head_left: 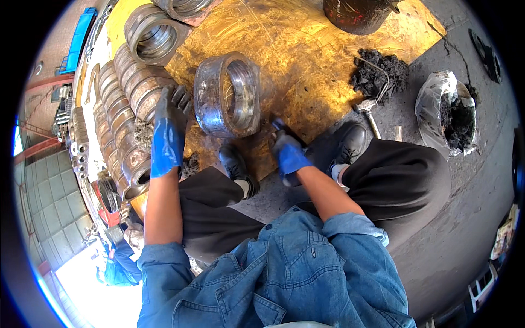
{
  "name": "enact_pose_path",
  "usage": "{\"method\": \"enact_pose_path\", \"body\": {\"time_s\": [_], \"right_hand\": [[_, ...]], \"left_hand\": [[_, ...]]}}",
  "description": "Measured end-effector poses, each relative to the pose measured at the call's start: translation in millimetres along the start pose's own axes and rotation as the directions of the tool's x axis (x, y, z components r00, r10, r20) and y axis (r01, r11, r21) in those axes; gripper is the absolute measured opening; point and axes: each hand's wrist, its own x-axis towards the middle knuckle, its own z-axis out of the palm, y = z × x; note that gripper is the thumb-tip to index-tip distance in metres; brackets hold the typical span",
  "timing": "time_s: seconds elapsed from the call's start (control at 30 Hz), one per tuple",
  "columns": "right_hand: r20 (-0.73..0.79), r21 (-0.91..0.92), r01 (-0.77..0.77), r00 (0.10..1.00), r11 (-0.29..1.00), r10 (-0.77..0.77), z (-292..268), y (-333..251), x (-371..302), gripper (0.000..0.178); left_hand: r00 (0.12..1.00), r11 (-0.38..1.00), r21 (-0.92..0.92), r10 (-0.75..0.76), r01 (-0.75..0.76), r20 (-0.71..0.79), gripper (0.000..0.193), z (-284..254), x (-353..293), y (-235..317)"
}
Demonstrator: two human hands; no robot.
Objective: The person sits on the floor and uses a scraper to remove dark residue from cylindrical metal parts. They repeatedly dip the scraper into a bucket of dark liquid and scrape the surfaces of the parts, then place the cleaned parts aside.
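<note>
A large metal bearing ring wrapped in clear plastic stands on its edge on a greasy yellow board. My left hand, in a blue and black glove, is stretched out with fingers apart just left of the ring, over a row of similar rings. It holds nothing. My right hand, gloved the same way, is closed around a dark narrow tool near the ring's lower right side. What the tool's tip touches is hidden. My black shoes rest at the board's near edge.
More rings lie at the top left. A dark bucket stands at the top. A pile of black grease, a hammer and a plastic bag of grease lie to the right on concrete floor. Another person crouches lower left.
</note>
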Motion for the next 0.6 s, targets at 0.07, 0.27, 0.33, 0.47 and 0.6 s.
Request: {"method": "enact_pose_path", "body": {"time_s": [0.07, 0.27, 0.33, 0.47, 0.6], "right_hand": [[0.08, -0.045, 0.025, 0.997, 0.999, -0.022, 14.5, -21.2, -14.9, 0.039], [0.073, -0.02, -0.013, 0.997, 1.0, 0.015, 22.4, -70.5, -54.8, 0.034], [0.104, -0.018, -0.018, 0.994, 1.0, 0.02, 22.7, -72.4, -56.5, 0.033], [0.19, -0.07, 0.009, 0.982, 0.998, 0.005, 29.8, -76.0, -51.7, 0.035], [0.229, -0.073, 0.032, 0.973, 0.997, -0.014, 20.0, -70.1, -39.2, 0.037]], "left_hand": [[0.991, 0.983, 0.133, 0.131, -0.129, -0.008, 0.057, -13.6, 20.1, -13.3], [0.956, 0.931, 0.229, 0.256, -0.283, 0.139, 0.038, 2.3, 7.5, -58.6], [0.975, 0.942, 0.251, 0.217, -0.224, 0.056, 0.035, 34.6, -22.1, -60.9], [0.972, 0.971, 0.055, 0.23, -0.233, 0.049, 0.036, 16.5, 10.7, -86.5], [0.886, 0.857, 0.243, 0.464, -0.455, 0.023, 0.044, -5.8, 40.7, -114.7]]}}
